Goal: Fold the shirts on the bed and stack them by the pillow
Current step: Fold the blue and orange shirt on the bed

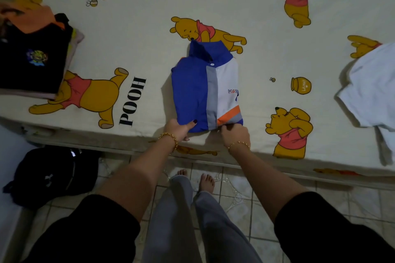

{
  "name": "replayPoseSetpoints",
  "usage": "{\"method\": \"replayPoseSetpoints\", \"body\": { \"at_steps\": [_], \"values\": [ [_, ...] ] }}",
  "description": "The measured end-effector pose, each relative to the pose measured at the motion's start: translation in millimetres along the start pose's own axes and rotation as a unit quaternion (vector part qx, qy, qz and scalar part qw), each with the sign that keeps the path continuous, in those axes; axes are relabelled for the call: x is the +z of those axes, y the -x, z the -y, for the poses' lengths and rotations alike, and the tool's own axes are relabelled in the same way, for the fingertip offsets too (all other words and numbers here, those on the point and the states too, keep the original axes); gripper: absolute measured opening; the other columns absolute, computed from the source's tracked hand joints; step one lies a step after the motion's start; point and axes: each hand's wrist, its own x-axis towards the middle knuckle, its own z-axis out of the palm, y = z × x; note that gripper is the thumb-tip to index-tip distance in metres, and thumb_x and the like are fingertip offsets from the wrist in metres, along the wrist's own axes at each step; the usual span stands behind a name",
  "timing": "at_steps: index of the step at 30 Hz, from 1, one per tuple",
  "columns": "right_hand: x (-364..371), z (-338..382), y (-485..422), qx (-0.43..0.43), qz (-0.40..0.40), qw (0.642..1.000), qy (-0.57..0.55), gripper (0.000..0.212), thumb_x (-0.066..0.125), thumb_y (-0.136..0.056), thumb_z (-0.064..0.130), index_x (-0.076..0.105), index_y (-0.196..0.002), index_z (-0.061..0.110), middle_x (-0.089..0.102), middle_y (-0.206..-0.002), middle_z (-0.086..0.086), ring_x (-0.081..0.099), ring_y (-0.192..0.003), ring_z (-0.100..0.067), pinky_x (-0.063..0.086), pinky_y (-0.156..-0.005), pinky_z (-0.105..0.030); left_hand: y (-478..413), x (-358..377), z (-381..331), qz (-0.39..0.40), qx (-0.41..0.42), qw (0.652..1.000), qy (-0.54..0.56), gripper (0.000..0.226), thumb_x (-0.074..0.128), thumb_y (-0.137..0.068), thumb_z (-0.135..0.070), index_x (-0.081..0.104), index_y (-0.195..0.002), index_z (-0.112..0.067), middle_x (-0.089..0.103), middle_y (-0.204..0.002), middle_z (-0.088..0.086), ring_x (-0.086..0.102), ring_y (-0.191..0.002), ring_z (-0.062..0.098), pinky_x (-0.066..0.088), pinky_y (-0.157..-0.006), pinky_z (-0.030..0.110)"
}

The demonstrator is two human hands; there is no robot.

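Both hands gripped near edge of folded blue-white collared shirt (205, 89), a smooth rectangle mid-bed (139, 34): left hand (178, 129) pinching blue corner, right hand (235, 134) clutching orange-striped corner

Both hands gripped the near edge of a folded blue-and-white shirt (206, 87) on the bed (149, 34): left hand (179, 129) at its blue corner, right hand (235, 134) at its orange stripe.

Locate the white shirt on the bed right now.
In the head view, the white shirt lies loosely spread at the right edge of the bed, well right of the folded blue shirt.
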Motion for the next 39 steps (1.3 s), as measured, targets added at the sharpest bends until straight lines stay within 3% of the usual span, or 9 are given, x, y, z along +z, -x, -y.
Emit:
{"method": "replayPoseSetpoints", "body": {
  "at_steps": [3,7,14,18,24,27,32,36,39],
  "values": [
    [-5.1,-20.7,-0.1,0.022,-0.012,0.999,0.020,0.023,0.052,-0.092,0.024,0.065,-0.095,0.005,0.068,-0.097,-0.017,0.062,-0.086,-0.032,0.051,-0.076,-0.035,3.7,2.3,5.8,0.002,0.002,0.999,-0.032,0.044,0.072,-0.081,-0.036,0.057,-0.110,-0.007,0.061,-0.095,0.005,0.060,-0.075,0.019,0.053,-0.069,0.029],
    [-17.4,-38.6,0.8,0.069,-0.104,0.990,-0.058,0.024,0.043,-0.097,0.017,0.057,-0.107,0.000,0.063,-0.104,-0.021,0.057,-0.093,-0.034,0.037,-0.070,-0.030,4.6,2.4,12.6,-0.148,0.074,0.986,-0.003,0.062,0.076,-0.076,-0.032,0.044,-0.124,-0.009,0.055,-0.113,0.004,0.056,-0.102,0.021,0.051,-0.084,0.033],
    [-28.2,-19.3,0.8,-0.039,-0.036,0.981,-0.188,0.018,0.059,-0.092,0.024,0.064,-0.092,0.007,0.063,-0.088,-0.004,0.056,-0.083,-0.016,0.041,-0.067,-0.020,17.6,5.2,5.0,-0.173,0.090,0.980,-0.028,0.021,0.055,-0.094,-0.019,0.058,-0.109,-0.004,0.062,-0.100,0.006,0.054,-0.080,0.011,0.036,-0.051,0.012],
    [-32.8,-20.8,3.9,-0.016,0.000,0.975,-0.222,0.009,0.058,-0.092,0.016,0.056,-0.086,0.010,0.061,-0.087,-0.008,0.054,-0.081,-0.020,0.041,-0.067,-0.024,19.4,-3.4,7.7,-0.167,0.089,0.981,-0.032,0.010,0.047,-0.098,-0.015,0.054,-0.100,-0.009,0.063,-0.098,0.010,0.053,-0.071,0.014,0.039,-0.056,0.021],
    [-34.0,-35.7,11.6,0.026,0.102,0.981,-0.166,0.012,0.052,-0.094,0.025,0.054,-0.096,0.013,0.061,-0.103,-0.009,0.055,-0.091,-0.022,0.044,-0.070,-0.026,14.3,-21.9,22.5,-0.089,0.016,0.982,-0.164,0.012,0.053,-0.093,-0.019,0.057,-0.097,-0.008,0.062,-0.106,0.016,0.058,-0.098,0.031,0.044,-0.081,0.032],
    [-40.2,-22.3,0.7,0.015,0.051,0.989,-0.141,0.017,0.051,-0.094,0.029,0.056,-0.099,0.013,0.063,-0.104,-0.010,0.057,-0.093,-0.023,0.048,-0.075,-0.030,12.1,-21.1,1.0,-0.151,0.067,0.978,-0.124,0.039,0.057,-0.091,-0.028,0.048,-0.121,-0.006,0.058,-0.113,0.011,0.057,-0.101,0.027,0.047,-0.084,0.035],
    [-46.4,15.5,-38.6,-0.018,-0.015,0.995,-0.098,0.030,0.053,-0.095,0.029,0.060,-0.114,0.007,0.065,-0.112,-0.013,0.059,-0.103,-0.027,0.045,-0.083,-0.030,-21.6,-14.5,-53.2,-0.237,0.184,0.939,-0.165,0.036,0.051,-0.095,-0.025,0.053,-0.125,-0.005,0.055,-0.122,0.013,0.056,-0.107,0.027,0.044,-0.089,0.032],
    [-48.7,42.9,-72.4,-0.038,-0.042,0.996,-0.068,0.035,0.051,-0.095,0.029,0.063,-0.111,0.001,0.066,-0.105,-0.015,0.060,-0.099,-0.030,0.046,-0.085,-0.034,-55.7,-14.9,-87.1,-0.256,0.139,0.942,-0.167,0.040,0.047,-0.097,-0.026,0.053,-0.128,-0.002,0.056,-0.126,0.016,0.054,-0.114,0.029,0.042,-0.093,0.034],
    [-44.3,56.4,-90.2,-0.012,-0.015,0.998,-0.064,0.036,0.052,-0.094,0.036,0.065,-0.087,0.004,0.063,-0.080,-0.013,0.058,-0.079,-0.028,0.044,-0.068,-0.031,-72.2,-13.5,-96.5,-0.222,0.078,0.959,-0.159,0.035,0.051,-0.096,-0.029,0.066,-0.106,0.001,0.066,-0.106,0.018,0.061,-0.100,0.032,0.046,-0.079,0.033]
  ]
}}
